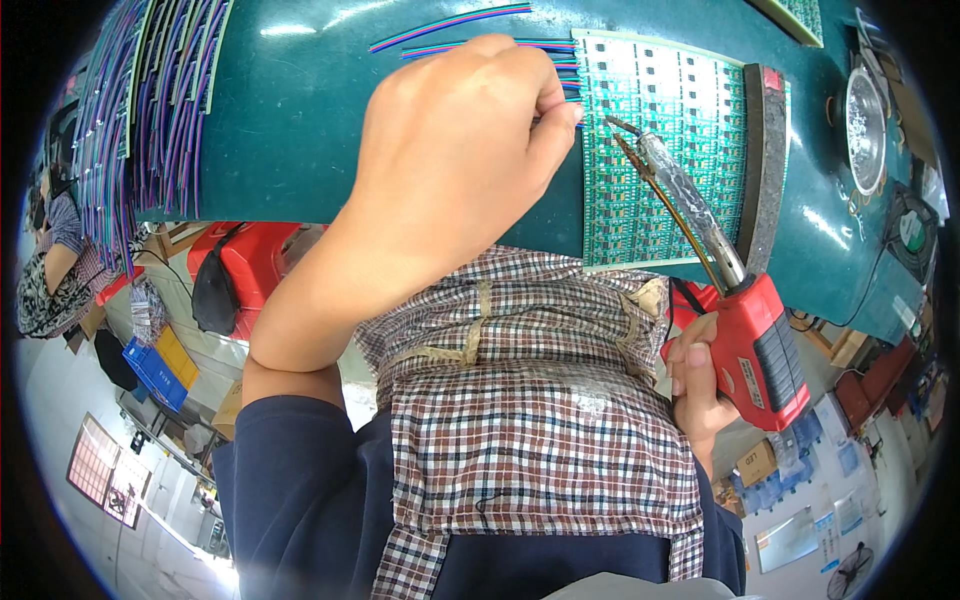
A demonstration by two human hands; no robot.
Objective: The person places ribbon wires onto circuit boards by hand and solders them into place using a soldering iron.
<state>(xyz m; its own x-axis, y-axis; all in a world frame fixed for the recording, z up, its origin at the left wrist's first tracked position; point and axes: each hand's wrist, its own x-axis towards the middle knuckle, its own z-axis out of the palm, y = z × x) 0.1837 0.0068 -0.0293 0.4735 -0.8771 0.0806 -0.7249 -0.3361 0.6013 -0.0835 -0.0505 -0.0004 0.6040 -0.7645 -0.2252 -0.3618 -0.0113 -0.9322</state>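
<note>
The green circuit panel (pixel 660 150) lies flat on my teal bench (pixel 290 130), and everything else sits around it: a dark metal bar (pixel 762 170) lies along its right edge, a round metal dish (pixel 865 130) stands farther right, and bundles of coloured wires (pixel 140 100) hang over the bench edge far to its left. A checked cloth (pixel 530 400) covers my lap just below the panel. My own left hand (pixel 460 150) blocks the panel's left edge, so I cannot make out exactly where the wire ends meet it. That hand is pinched tight on a coloured ribbon wire (pixel 450 20) at the panel's left side. My right hand (pixel 700 375), below the panel's right corner, is clenched around the red soldering gun (pixel 760 350), its tip resting over the panel's upper left rows.
</note>
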